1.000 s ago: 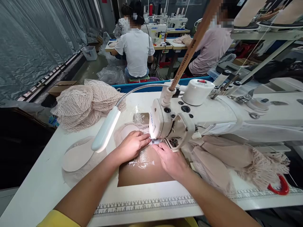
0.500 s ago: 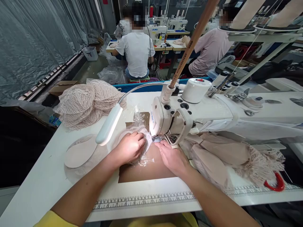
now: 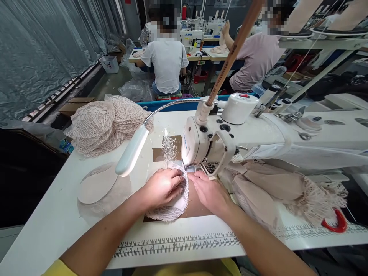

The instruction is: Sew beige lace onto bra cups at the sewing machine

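A pale lace cup piece [image 3: 169,212] lies on the brown patch [image 3: 198,205] of the table, its far edge by the needle area of the white sewing machine [image 3: 191,140]. My left hand [image 3: 165,186] is on top of this piece, fingers bent and closed onto the fabric. On the other side of the needle area is my right hand [image 3: 209,191], with fingers stretched forward and fingertips beside the presser foot [image 3: 190,168] and the lace edge. Nothing shows in its grasp.
A lamp [image 3: 132,151] on a bendable neck hangs left of the machine. Stacked lace pieces [image 3: 106,124] stand at the back left, a beige cup [image 3: 96,188] lies nearer. Sewn beige pieces [image 3: 270,184] and a red-handled tool [image 3: 337,221] are at right. Two people [image 3: 168,63] sit ahead.
The lace piece has turned and come nearer, its rounded lace edge now showing below my left hand. That hand has shifted slightly right; my right hand has hardly moved. A person ahead has raised an arm.
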The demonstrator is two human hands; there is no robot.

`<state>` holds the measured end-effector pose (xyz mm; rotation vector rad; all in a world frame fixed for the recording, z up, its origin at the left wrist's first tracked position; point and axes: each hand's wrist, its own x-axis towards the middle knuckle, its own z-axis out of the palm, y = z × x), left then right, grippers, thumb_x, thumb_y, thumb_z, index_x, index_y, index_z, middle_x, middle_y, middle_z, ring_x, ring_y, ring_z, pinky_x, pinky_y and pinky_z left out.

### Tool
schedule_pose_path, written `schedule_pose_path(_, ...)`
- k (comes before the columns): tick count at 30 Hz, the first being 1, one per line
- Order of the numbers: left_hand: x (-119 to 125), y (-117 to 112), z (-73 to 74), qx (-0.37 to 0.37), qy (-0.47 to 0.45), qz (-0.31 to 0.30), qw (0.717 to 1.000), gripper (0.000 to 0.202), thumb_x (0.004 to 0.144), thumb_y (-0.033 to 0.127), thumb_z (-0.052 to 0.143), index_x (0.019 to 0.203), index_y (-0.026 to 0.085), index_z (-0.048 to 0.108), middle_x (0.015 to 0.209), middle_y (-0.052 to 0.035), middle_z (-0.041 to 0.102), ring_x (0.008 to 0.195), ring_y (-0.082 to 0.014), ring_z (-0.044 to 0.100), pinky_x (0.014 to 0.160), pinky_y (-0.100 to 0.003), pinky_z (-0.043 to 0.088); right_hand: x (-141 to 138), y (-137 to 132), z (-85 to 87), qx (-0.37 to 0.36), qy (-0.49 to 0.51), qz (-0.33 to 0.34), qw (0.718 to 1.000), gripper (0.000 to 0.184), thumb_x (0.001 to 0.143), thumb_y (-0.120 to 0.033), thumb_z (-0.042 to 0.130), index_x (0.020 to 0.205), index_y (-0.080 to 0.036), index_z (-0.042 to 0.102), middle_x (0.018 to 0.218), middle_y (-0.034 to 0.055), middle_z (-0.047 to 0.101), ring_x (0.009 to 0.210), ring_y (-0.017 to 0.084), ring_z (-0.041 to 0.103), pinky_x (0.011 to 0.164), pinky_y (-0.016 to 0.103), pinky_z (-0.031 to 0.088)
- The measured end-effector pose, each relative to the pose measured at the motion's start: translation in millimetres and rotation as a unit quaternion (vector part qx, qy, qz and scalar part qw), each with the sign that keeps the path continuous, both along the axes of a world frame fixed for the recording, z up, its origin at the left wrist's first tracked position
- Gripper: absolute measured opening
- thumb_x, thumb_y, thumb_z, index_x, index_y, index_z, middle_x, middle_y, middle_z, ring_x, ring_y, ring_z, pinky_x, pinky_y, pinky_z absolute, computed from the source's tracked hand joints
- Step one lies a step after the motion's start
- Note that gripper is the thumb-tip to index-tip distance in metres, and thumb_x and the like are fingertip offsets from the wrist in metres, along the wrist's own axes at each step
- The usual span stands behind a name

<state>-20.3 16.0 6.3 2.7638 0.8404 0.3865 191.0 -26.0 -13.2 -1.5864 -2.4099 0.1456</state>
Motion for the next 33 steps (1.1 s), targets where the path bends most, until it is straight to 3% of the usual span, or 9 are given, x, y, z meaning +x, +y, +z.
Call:
schedule_pose_path(5,2,-3,-0.3,0.002,0.045,-0.004,0.999,0.038,0.095,0.033,0.044,0.124,0.013,0.055,0.128,-0.0127,0.058,0.104,-0.0256,0.058,0.086,-0.04,0.048,-5,-1,6.8,-0.005,-0.036,0.019,0.999,0.036,0.085,-0.008,0.044,0.11,-0.021,0.067,0.083,0.0048,0.062,0.065,0.015,0.05,0.057,0.026,0.034)
schedule_pose_path(10,5,0,-3.9,0.036,0.077,-0.002,0.996,0.04,0.095,0.028,0.041,0.128,0.01,0.054,0.135,-0.0139,0.054,0.103,-0.0269,0.057,0.082,-0.041,0.047,-8,0,1.1,0.007,-0.062,0.005,0.998,0.041,0.084,-0.007,0.044,0.118,-0.02,0.064,0.085,0.0068,0.062,0.069,0.016,0.051,0.056,0.027,0.033)
schedule_pose_path(20,2,6,-4.4,0.059,0.092,-0.013,0.994,0.043,0.087,0.017,0.05,0.129,0.01,0.054,0.133,-0.0111,0.056,0.102,-0.0261,0.053,0.082,-0.039,0.045,-11,2,1.6,0.0,-0.08,-0.011,0.997,0.044,0.085,-0.007,0.043,0.124,-0.019,0.062,0.084,0.007,0.065,0.067,0.016,0.055,0.054,0.025,0.037)
schedule_pose_path(33,3,10,-11.2,0.089,0.026,-0.024,0.995,0.028,0.093,0.02,0.048,0.117,0.014,0.062,0.124,-0.0084,0.063,0.102,-0.025,0.054,0.083,-0.039,0.044,-10,2,0.2,-0.011,-0.059,-0.005,0.998,0.043,0.086,-0.008,0.043,0.123,-0.018,0.062,0.088,0.0085,0.066,0.067,0.015,0.055,0.052,0.023,0.036)
